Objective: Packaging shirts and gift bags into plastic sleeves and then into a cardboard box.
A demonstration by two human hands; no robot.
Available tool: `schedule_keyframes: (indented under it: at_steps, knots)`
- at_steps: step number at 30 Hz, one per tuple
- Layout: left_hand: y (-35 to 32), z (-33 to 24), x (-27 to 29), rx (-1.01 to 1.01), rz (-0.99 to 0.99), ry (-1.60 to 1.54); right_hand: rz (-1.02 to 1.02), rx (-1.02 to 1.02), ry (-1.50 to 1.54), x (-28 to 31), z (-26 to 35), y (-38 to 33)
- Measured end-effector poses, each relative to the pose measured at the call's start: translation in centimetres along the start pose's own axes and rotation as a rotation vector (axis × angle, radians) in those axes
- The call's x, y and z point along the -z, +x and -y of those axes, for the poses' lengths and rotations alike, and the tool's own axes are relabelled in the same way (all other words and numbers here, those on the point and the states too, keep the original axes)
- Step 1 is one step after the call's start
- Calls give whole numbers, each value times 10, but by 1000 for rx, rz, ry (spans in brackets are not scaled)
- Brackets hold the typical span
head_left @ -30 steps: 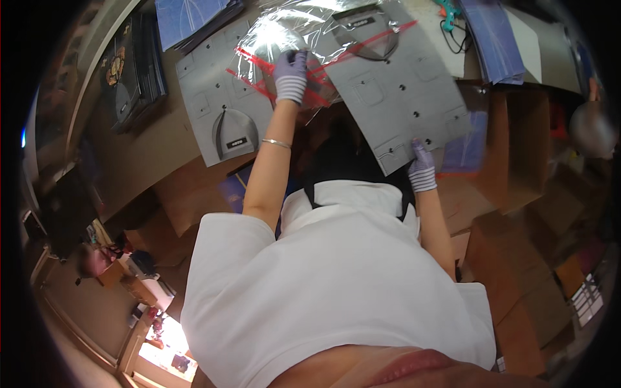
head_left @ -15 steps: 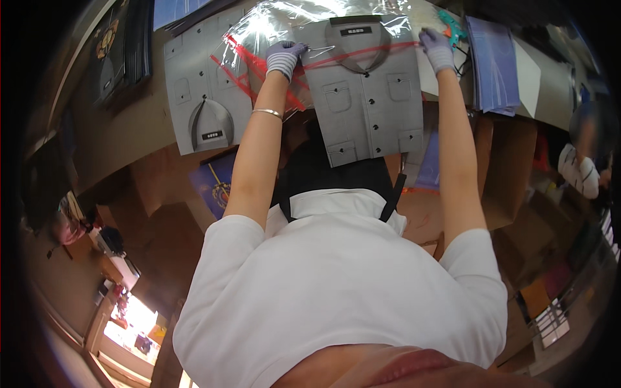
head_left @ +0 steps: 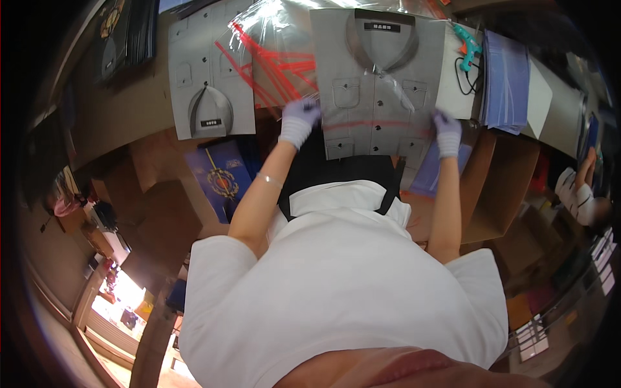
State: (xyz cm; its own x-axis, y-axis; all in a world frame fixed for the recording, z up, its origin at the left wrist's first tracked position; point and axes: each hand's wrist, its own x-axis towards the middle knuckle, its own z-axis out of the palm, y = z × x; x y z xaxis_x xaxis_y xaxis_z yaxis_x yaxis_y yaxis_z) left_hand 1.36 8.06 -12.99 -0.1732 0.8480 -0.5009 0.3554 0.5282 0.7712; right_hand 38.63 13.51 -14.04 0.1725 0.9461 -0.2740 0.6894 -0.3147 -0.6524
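A grey flat piece shaped and printed like a folded buttoned shirt (head_left: 380,71) lies in front of me, its collar away from me. Over it is a clear plastic bag (head_left: 396,90), whose red-striped edge crosses the shirt's lower part. My left hand (head_left: 302,121), in a purple-and-white striped glove, pinches the bag at the left side. At the right side my right hand (head_left: 447,132), gloved alike, is closed on the other end of that edge. The fingertips are partly blurred. Beside the left forearm lies a second grey shirt piece (head_left: 187,107), collar toward me.
More clear bags with red strips (head_left: 284,64) are spread left of the shirt. A teal glue gun (head_left: 467,48) and a stack of blue sheets (head_left: 504,84) sit at the right. Below are a cardboard box (head_left: 508,187) and blue emblem-printed pieces (head_left: 220,178). Another person's arm (head_left: 582,191) shows far right.
Both hands have come toward me from the collar end to the lower pockets, drawing the bag's red edge down over the shirt. The shirt shifted slightly right and away in view.
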Motion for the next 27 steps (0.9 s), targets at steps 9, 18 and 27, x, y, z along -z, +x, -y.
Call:
schedule_keyframes:
  at_steps: [9, 18, 27]
  knots:
    - [-78, 20, 13, -131, 450, 81, 244, -362, 1144, -38, -51, -116]
    - [-89, -5, 50, -137, 553, -279, 11, 675, 142, 105, 229, -136]
    - [-72, -20, 7, -262, 661, -108, 309, 756, -213, -56, 165, -72]
